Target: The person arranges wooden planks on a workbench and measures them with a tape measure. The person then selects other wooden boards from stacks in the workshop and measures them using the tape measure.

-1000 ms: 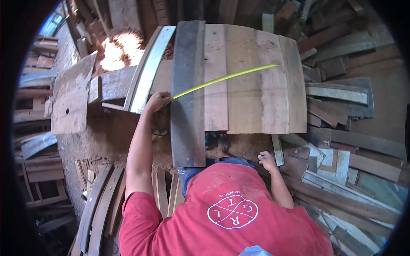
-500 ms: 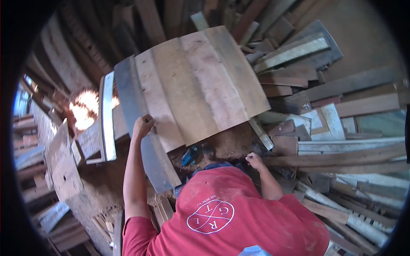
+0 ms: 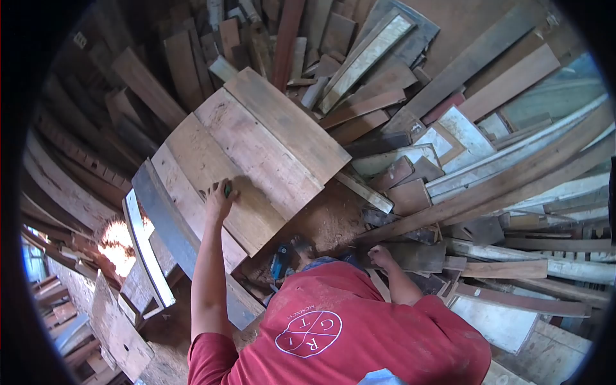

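The side-by-side boards (image 3: 256, 138) lie ahead, beneath the outstretched left arm (image 3: 210, 269). The left hand (image 3: 220, 200) curls its fingers around a small dark-green object (image 3: 227, 188); the right hand (image 3: 381, 256), elbow bent, is held lower, loosely curled, its grip unclear.

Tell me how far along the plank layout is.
Looks done: planks laid side by side. In hand: small green-and-dark object in the left hand, over the planks. Remaining: possibly work with the blue tool, which neither hand touches; can't tell exact steps.
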Available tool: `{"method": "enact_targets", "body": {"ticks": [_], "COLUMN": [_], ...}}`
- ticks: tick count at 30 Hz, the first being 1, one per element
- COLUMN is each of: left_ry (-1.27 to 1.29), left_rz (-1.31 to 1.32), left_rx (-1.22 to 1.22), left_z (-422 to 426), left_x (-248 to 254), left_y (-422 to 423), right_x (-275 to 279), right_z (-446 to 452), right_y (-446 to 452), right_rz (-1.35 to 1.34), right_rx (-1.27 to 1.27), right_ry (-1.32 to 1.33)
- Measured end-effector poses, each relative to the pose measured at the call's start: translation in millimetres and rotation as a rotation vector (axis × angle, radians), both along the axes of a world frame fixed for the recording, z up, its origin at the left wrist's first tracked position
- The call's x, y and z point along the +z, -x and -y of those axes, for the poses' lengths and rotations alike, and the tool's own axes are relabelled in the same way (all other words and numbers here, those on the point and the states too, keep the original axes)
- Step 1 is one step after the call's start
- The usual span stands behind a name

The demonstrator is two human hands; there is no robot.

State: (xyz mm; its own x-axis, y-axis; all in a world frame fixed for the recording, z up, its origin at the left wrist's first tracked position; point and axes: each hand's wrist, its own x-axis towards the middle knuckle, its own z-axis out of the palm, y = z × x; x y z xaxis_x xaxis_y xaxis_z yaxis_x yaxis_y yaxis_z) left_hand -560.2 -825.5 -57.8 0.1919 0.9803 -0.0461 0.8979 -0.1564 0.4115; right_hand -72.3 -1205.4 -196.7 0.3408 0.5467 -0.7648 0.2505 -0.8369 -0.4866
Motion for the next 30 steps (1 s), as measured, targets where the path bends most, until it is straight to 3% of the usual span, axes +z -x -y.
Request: {"method": "enact_targets", "body": {"ticks": [3,7,12,15,17,20,22,24,25,26,27,29,30], "left_ry": [0.020,-0.082,-0.168,-0.118,-0.150,-0.152,-0.049,0.048,-0.062,0.044,0.150,0.053,0.149], "left_rz": [-0.040,-0.096,-0.087,-0.215,-0.237,-0.272,-0.256,-0.204,-0.121,-0.070,0.016,0.187,0.216], "left_rx": [-0.046,0.013,0.271,0.519,0.604,0.822,1.043,1.156,1.135,1.227,1.321,1.301,1.335], "left_z": [15,56,137,196,242,299,334,353,370,373,369,388,384], "left_x": [-7,-5,-24,-26,-41,-60,-56,-44,-62,-54,-36,-67,-52], "left_y": [0,13,70,94,120,142,142,133,143,137,126,135,127], "right_x": [-17,-44,-25,-30,-42,-31,-68,-66,-34,-8,9,32,39], "right_z": [15,16,-23,-55,-77,-114,-130,-153,-167,-183,-195,-209,-215], "right_y": [1,2,14,14,18,28,30,49,67,84,106,143,163], "right_rz": [-0.025,-0.021,-0.022,-0.044,0.115,0.059,0.106,0.039,-0.008,-0.057,-0.081,-0.195,-0.223], "right_rx": [-0.082,0.018,0.019,0.191,0.326,0.393,0.462,0.440,0.429,0.475,0.548,0.700,0.831], "right_ry": [0.061,0.055,0.086,0.008,-0.094,-0.176,-0.249,-0.266,-0.220,-0.150,-0.159,-0.109,-0.094]}}
